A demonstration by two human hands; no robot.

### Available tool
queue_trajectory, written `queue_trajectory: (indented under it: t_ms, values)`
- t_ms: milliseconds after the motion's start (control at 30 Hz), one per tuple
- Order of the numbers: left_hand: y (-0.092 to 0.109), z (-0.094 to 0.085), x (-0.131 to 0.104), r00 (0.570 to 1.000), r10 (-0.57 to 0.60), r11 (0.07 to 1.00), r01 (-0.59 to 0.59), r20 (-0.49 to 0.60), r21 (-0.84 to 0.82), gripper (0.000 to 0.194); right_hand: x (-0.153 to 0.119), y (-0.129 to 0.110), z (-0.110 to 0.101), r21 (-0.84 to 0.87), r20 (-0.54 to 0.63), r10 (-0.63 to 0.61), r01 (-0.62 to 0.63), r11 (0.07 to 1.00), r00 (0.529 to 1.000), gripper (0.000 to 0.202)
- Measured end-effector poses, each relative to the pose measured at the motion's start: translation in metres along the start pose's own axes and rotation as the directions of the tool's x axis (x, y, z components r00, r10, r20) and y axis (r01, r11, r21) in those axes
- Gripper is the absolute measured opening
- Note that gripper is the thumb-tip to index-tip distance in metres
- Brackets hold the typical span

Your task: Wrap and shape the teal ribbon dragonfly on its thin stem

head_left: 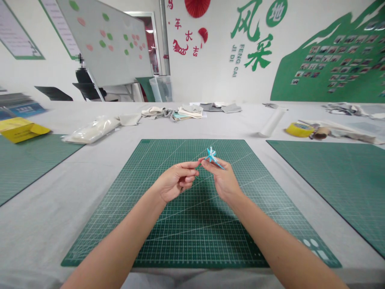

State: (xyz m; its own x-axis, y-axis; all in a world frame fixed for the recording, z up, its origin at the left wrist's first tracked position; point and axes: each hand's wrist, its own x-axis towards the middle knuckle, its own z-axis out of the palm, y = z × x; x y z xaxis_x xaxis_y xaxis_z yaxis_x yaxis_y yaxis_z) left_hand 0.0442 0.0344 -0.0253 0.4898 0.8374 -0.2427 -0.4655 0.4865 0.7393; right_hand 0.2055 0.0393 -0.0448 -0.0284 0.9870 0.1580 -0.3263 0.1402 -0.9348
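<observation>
Between my two hands, above the green cutting mat point(168, 241), is a small artificial flower point(211, 154) with blue and white pointed petals and a thin green stem. My left hand point(180, 178) pinches the stem between thumb and forefinger, its other fingers curled. Just under the bloom, the thumb and fingers of my right hand point(222, 176) close on the flower, and a blue tip pokes out over them. The fingertips of both hands nearly meet. Where the stem passes between the fingers it is partly hidden.
More cutting mats lie left point(36, 160) and right point(331, 180). Along the back are a plastic-wrapped packet point(93, 129), fabric scraps point(189, 111), a white roll point(272, 122) and yellow tape point(299, 129). At far left is a yellow box point(22, 129). A person sits behind the whiteboard point(117, 40).
</observation>
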Motion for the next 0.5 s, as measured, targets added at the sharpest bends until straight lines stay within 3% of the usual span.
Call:
queue_trajectory:
  t_ms: [133, 267, 500]
  values:
    - [0.0013, 0.004, -0.0003, 0.999, 0.04, 0.995, -0.04, 0.001, -0.093, 0.034, 0.0005, 0.0033, 0.0034, 0.083, 0.036, -0.017, 0.014, 0.996, 0.999, 0.011]
    - [0.001, 0.0035, 0.0008, 0.998, 0.062, 0.994, -0.065, -0.027, -0.088, 0.032, -0.0038, 0.0018, 0.0081, 0.085, 0.102, 0.052, -0.061, 0.995, 0.993, 0.019]
    - [-0.001, 0.0038, -0.0005, 0.997, 0.066, 0.995, -0.068, -0.038, -0.076, 0.03, -0.0052, -0.0032, 0.0102, 0.072, -0.031, 0.123, -0.12, 0.99, 0.992, 0.02]
